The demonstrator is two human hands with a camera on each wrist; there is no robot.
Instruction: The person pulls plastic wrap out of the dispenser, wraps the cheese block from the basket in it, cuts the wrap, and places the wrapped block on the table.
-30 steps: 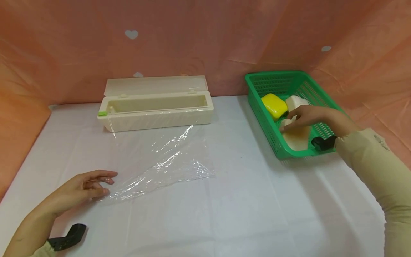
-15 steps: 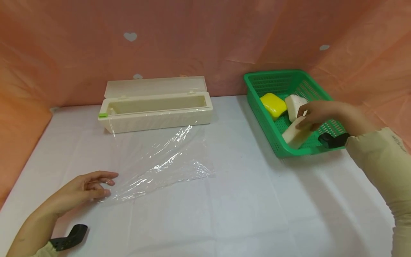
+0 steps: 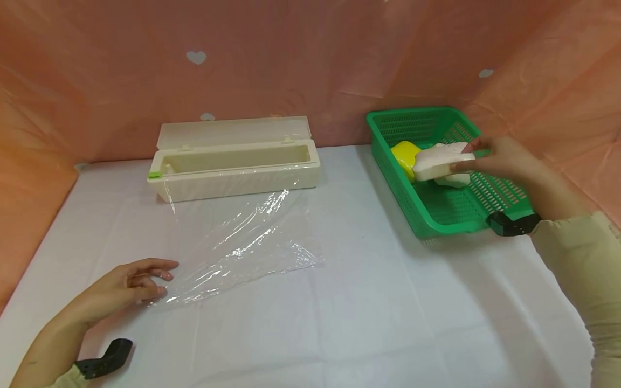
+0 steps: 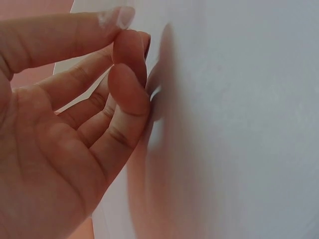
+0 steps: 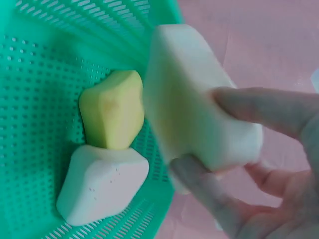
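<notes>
My right hand [image 3: 504,156] grips a cream-white slab shaped like a slice of bread [image 5: 194,109], thumb on one face and fingers on the other. The slab is raised within the green basket [image 3: 405,199], overlapping a yellow rounded block [image 3: 404,156] and a white block [image 3: 453,180] in the head view. Both blocks lie on the basket floor in the right wrist view. At the front left, my left hand [image 3: 131,283] rests low over the table, fingers loosely bent, thumb at the near corner of a clear plastic wrap sheet [image 3: 252,242].
A cream cling-film dispenser box [image 3: 237,183] stands at the back left with its lid up, a green slider [image 3: 154,174] at its left end. The wrap runs from its front edge across the white tabletop [image 3: 378,312]. A pink-orange cloth [image 3: 310,64] hangs behind.
My right hand has taken hold of the bread-shaped slab from the basket's near end, lifting and turning it towards the other blocks. My left hand and the wrap have stayed put.
</notes>
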